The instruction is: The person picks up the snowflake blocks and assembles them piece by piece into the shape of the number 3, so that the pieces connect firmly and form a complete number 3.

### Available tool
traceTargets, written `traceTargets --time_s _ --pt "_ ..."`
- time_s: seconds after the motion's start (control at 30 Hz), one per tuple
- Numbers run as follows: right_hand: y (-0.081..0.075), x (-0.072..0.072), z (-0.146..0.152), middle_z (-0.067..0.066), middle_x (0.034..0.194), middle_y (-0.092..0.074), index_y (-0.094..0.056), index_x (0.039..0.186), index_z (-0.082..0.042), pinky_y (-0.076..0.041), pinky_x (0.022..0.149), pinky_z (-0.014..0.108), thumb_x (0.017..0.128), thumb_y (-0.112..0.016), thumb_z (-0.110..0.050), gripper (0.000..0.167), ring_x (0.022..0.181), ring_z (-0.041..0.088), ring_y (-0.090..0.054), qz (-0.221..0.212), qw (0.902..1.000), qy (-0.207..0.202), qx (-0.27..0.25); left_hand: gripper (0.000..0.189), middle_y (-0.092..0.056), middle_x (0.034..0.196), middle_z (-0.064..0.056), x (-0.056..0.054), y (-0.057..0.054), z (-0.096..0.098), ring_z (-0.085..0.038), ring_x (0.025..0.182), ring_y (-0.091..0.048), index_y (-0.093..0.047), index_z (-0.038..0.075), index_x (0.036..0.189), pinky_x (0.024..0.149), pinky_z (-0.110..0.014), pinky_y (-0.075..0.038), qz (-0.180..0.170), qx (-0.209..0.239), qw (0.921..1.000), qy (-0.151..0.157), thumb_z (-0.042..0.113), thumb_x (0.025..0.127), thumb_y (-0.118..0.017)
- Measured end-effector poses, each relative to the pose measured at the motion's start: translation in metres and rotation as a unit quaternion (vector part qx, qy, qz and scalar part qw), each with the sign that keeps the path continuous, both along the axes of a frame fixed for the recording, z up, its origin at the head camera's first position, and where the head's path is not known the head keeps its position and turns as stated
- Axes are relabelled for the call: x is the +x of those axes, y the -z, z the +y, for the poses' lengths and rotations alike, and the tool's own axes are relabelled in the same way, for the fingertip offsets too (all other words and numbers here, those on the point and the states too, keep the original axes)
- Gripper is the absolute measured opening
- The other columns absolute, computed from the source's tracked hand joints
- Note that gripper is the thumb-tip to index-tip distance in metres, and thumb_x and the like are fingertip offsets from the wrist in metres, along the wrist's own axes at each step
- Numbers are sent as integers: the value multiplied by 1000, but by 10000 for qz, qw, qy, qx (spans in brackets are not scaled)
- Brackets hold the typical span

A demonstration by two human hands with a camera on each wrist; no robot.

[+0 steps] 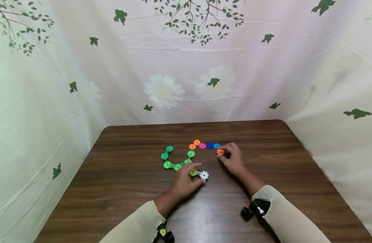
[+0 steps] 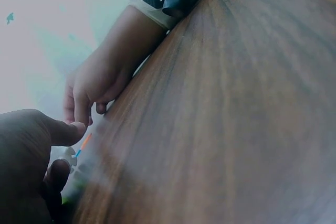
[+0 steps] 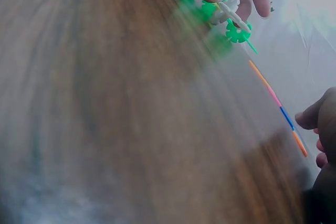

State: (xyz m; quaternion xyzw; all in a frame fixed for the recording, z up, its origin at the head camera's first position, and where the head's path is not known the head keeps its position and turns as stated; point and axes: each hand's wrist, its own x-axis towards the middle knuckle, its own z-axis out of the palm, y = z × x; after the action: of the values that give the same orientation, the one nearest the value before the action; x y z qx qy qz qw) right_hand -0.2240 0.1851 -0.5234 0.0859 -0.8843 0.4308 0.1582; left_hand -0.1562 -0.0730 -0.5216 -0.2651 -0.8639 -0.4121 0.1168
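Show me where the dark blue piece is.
In the head view, the dark blue piece sits right of centre, between the pink piece and the lighter blue piece, left of the right hand.

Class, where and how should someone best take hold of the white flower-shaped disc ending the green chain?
Probably pinch the white disc by its notched rim, coming from the right: its round face shows upward, the green chain joins on its left, and its right edge is uncovered.

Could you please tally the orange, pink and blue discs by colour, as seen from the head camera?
Orange discs: 3
Pink disc: 1
Dark blue disc: 1
Lighter blue disc: 1
Total: 6
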Motion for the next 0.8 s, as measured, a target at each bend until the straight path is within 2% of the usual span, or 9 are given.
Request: traceTargets --time_s 0.27,0.5,0.8 --pt "-1 1 0 22 120 -66 -77 118 5 -45 94 46 90 -88 -7 32 111 38 -59 -305 9993 84 195 63 -78 119 -11 1 0 0 -26 110 -75 -72 2 136 98 -43 -61 61 0 10000 28 13 80 -98" --pt "1 1 2 23 125 -64 -77 123 6 -46 98 51 92 -88 -10 37 118 41 -58 -455 9978 43 481 58 -78 119 -9 0 0 0 -26 112 -75 -73 3 134 99 -43 -61 -60 -4 10000 50 14 83 -96" --pt "-1 2 1 19 118 -70 -81 99 0 -48 101 59 92 -86 -5 10 117 41 -60 -311 9987 38 401 41 -81 118 -8 0 0 0 -23 111 -77 -77 4 125 97 -38 -62 -12 -77 9998 161 17 89 -92"
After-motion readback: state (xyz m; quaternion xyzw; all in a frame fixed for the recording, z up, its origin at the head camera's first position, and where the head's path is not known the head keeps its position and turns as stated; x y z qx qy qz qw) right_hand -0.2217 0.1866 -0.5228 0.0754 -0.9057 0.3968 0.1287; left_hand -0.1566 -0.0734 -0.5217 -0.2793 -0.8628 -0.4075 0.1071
